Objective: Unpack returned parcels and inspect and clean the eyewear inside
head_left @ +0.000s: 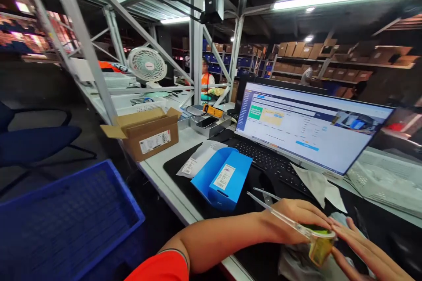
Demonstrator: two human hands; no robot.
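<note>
My left hand (295,219) lies near the table's front edge, fingers curled over a clear plastic tool with a yellow-green part (319,246). A long clear strip of the tool runs back over that hand. My right hand (362,252) reaches in from the lower right with fingers stretched out flat, their tips touching the same tool. Both hands rest on a crinkled plastic bag (293,268) lying on the black desk mat (180,162). An open blue box (220,178) with a white label stands just left of my left forearm.
A monitor (310,123) and a black keyboard (263,158) stand behind the hands. An open cardboard box (148,134), a white fan (147,65) and metal shelf posts are to the left. A blue crate (66,219) sits below the table edge. A person in orange sits far back.
</note>
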